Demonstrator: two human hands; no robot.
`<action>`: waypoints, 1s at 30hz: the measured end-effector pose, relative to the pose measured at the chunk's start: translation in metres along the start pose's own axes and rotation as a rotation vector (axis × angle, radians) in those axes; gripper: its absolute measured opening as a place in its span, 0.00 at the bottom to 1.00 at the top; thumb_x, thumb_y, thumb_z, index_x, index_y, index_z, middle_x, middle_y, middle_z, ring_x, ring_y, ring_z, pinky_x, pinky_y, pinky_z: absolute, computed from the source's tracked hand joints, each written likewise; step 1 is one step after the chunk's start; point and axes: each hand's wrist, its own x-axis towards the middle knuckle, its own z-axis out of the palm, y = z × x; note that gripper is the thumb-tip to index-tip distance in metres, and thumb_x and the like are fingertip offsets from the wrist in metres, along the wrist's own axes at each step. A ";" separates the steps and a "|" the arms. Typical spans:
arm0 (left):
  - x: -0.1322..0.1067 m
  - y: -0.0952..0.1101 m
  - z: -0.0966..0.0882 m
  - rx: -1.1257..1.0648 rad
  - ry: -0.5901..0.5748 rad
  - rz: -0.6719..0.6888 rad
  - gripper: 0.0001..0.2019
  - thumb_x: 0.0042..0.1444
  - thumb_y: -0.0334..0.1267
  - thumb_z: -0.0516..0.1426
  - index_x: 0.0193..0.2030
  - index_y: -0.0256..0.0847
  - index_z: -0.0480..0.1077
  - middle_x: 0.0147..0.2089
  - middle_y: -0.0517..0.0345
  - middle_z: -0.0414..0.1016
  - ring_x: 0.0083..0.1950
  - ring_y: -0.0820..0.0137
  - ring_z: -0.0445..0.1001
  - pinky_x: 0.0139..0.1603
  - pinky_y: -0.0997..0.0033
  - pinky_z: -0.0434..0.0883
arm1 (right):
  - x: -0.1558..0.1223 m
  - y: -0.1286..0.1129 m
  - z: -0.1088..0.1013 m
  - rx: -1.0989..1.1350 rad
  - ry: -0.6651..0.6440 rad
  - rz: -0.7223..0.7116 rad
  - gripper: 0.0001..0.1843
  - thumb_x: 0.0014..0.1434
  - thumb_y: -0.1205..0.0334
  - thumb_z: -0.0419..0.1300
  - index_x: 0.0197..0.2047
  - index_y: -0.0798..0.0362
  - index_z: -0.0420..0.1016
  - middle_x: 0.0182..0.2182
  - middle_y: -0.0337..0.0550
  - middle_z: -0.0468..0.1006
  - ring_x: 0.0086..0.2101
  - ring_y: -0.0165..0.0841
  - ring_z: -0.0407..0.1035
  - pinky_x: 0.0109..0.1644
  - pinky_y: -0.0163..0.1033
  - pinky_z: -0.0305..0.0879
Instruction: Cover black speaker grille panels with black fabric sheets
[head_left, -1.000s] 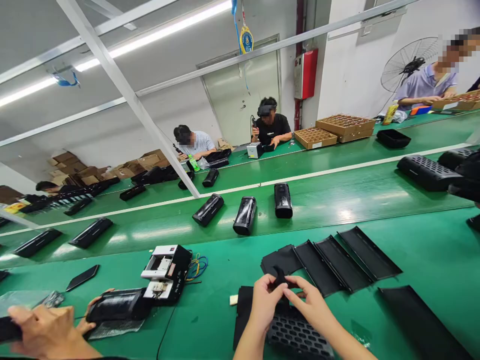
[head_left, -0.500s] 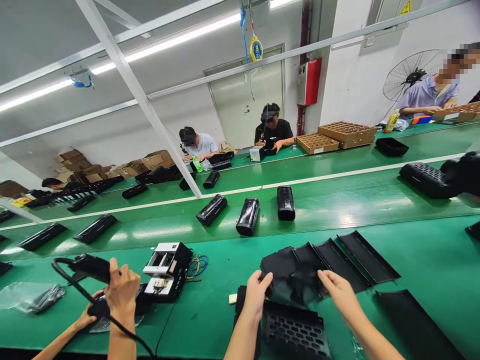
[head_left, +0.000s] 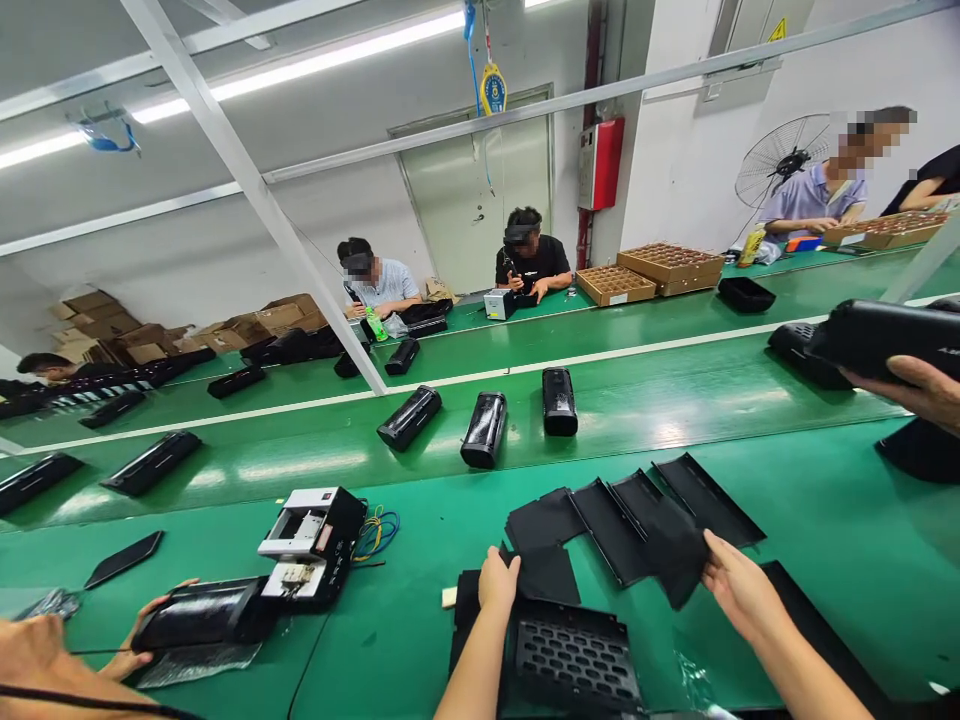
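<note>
Both hands have drawn apart since the earlier frame: right hand (head_left: 739, 590) pinches a limp black fabric sheet (head_left: 671, 555) over the desk (head_left: 420, 640); left hand (head_left: 499, 580) presses another sheet (head_left: 544, 572). Light, floppy; best gripped at the edge.

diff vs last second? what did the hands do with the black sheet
A second ago both hands pinched a small black piece together over the grille. They then spread apart; now the right hand alone holds the black sheet, carried off to the right, and the left hand rests on the flat black piece by the grille. The trays and the three speakers on the belt stayed put.
</note>
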 end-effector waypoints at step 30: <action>-0.148 0.088 -0.138 -1.274 -0.487 0.156 0.13 0.47 0.38 0.56 0.40 0.36 0.70 0.36 0.51 0.75 0.42 0.65 0.71 0.42 0.66 0.68 | -0.130 -0.053 0.107 0.010 -0.430 0.270 0.13 0.43 0.60 0.63 0.35 0.52 0.76 0.34 0.44 0.78 0.35 0.36 0.70 0.32 0.33 0.68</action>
